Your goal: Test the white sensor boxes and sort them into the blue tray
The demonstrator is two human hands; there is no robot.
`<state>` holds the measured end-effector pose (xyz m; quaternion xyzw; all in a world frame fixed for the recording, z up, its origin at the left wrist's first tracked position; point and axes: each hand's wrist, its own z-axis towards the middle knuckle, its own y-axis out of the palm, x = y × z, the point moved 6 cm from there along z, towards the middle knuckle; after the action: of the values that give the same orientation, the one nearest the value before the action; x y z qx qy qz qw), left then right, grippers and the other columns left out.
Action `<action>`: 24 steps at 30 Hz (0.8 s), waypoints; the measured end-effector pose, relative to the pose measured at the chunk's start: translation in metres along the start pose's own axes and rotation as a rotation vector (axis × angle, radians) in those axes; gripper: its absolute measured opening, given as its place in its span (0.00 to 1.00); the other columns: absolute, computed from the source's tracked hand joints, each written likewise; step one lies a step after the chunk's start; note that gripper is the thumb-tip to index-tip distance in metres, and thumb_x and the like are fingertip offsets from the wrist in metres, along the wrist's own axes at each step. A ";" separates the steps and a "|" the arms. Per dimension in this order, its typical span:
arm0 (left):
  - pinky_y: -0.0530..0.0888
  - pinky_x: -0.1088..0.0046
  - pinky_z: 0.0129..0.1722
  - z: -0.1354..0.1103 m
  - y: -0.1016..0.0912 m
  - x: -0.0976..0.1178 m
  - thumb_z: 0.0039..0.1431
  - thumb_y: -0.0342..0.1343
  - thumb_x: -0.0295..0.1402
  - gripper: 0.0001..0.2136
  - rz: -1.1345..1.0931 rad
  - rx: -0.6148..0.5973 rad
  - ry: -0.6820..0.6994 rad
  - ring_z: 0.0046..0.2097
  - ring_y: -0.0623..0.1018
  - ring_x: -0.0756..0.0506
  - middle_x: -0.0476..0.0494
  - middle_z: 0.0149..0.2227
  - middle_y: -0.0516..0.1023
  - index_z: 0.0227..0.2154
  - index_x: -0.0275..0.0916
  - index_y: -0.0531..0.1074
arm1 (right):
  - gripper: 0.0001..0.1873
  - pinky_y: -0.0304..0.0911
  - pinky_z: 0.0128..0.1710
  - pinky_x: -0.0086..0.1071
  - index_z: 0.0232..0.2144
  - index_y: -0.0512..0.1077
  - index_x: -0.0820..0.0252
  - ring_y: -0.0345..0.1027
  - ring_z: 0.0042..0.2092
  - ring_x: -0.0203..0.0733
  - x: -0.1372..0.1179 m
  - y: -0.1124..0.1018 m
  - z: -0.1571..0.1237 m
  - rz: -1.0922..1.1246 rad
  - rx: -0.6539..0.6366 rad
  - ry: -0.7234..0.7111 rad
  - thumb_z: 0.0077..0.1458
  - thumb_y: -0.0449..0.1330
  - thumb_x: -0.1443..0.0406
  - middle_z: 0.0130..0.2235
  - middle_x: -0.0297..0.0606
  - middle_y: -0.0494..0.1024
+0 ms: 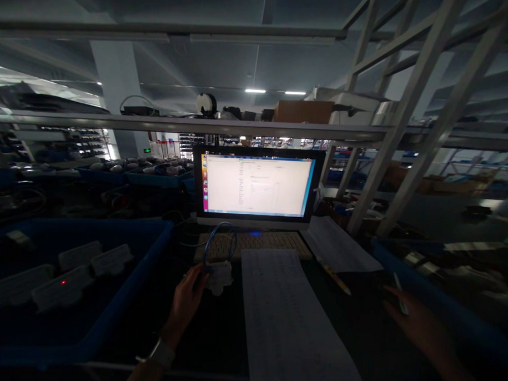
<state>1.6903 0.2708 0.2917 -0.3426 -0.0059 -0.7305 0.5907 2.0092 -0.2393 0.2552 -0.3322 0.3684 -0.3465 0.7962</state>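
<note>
My left hand [187, 295], with a watch on its wrist, pinches the left end of a small white plastic device [220, 278] over the dark tabletop. A blue cable [206, 241] loops up from that end, in front of the keyboard; whether it is plugged in is hidden by my fingers. At the right, my right hand [418, 321] holds a slim pale pen [400, 294] between its fingers, dim and somewhat blurred. Between the hands lies a long printed sheet [289, 319], its far end touching the keyboard [272, 244].
A lit monitor [258, 186] stands behind the keyboard. Left is a blue bin [120, 305] with several white devices, one showing a red light. A yellowish pen [336, 278] and another paper [339, 246] lie right of the sheet. Another blue bin [437, 294] stands far right.
</note>
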 end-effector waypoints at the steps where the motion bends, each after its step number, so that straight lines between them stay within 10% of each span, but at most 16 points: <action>1: 0.77 0.70 0.40 0.000 0.000 0.000 0.61 0.50 0.40 0.12 0.002 0.011 0.011 0.41 0.80 0.44 0.42 0.39 0.81 0.39 0.39 0.73 | 0.26 0.69 0.44 0.47 0.41 0.73 0.56 0.72 0.46 0.56 -0.001 0.000 0.000 0.001 0.003 -0.003 0.47 0.51 0.49 0.46 0.45 0.78; 24: 0.78 0.71 0.38 0.002 -0.002 0.005 0.60 0.51 0.38 0.11 0.015 0.015 0.020 0.40 0.81 0.45 0.41 0.39 0.81 0.39 0.38 0.73 | 0.26 0.65 0.49 0.47 0.41 0.71 0.55 0.69 0.50 0.58 -0.002 -0.002 -0.001 0.006 -0.029 0.056 0.47 0.50 0.48 0.49 0.47 0.75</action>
<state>1.6890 0.2680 0.2971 -0.3309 -0.0028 -0.7293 0.5989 2.0066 -0.2387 0.2566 -0.3330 0.3964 -0.3478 0.7816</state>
